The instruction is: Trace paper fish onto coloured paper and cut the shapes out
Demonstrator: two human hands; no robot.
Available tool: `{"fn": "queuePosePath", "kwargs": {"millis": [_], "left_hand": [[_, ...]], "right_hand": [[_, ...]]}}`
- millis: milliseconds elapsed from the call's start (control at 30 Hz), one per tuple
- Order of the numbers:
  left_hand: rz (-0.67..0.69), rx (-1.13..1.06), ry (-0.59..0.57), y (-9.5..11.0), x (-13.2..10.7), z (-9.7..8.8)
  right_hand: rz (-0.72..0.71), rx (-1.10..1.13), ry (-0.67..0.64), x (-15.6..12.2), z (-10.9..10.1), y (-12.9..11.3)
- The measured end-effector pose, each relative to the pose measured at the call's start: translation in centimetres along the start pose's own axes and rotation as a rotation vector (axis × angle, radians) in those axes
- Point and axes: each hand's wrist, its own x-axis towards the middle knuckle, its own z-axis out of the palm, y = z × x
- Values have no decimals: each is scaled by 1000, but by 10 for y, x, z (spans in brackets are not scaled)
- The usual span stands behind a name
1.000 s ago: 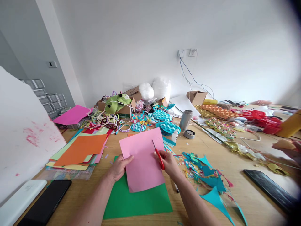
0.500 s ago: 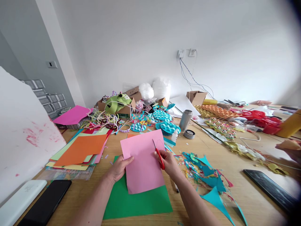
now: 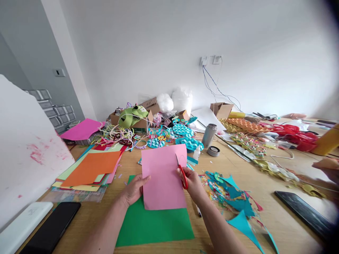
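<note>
Shifted right and squarer since a moment ago, the pink paper (image 3: 161, 192) hangs over the green sheet (image 3: 156, 229), left hand (image 3: 134, 189) pinching its left edge, likely for steadiness, right hand (image 3: 193, 181) gripping red scissors (image 3: 180, 169) near a drawn outline (image 3: 182, 160).

"How does the bare left forearm (image 3: 108, 223) lie?"

"Slanting inward from the lower left; the bare right forearm (image 3: 215, 224) slants in from the lower right."

"And the left grip (image 3: 135, 189)?"

"Pinching, thumb (image 3: 144, 180) on top and pointing inward, fingertips hidden beneath."

"The right grip (image 3: 192, 181)?"

"Curled closed, slightly higher, apart from the left."
</note>
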Motion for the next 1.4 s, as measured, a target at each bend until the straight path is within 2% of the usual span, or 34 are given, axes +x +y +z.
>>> {"fn": "queuePosePath", "kwargs": {"millis": [100, 200, 400, 533, 667, 733, 800, 933, 1000, 1267, 1400], "left_hand": [[-33, 29, -30, 0, -1, -1], [14, 18, 51, 3, 0, -4], [140, -75, 174, 13, 3, -18], [92, -73, 185, 18, 1, -25], [99, -116, 234, 22, -2, -27], [114, -148, 265, 23, -3, -27], [128, -173, 265, 24, -2, -27], [124, -181, 260, 24, -2, -27], [99, -160, 255, 24, -3, -26], [-10, -78, 149, 23, -7, -26], [-6, -261, 98, 26, -8, -34]], "right_hand": [[12, 28, 4, -2, 1, -2], [7, 20, -52, -3, 0, -8], [29, -87, -310, -8, -26, -26], [25, -120, -435, -17, -47, -39], [-9, -327, -692, -28, -58, -49], [-27, -383, -754, -30, -62, -52], [-64, -291, -630, -30, -66, -54], [-270, -10, -72, -20, -71, -59], [-304, 33, 61, -14, -69, -63], [-145, 60, 65, 7, -37, -78], [-85, 143, 93, 16, -22, -72]]}}
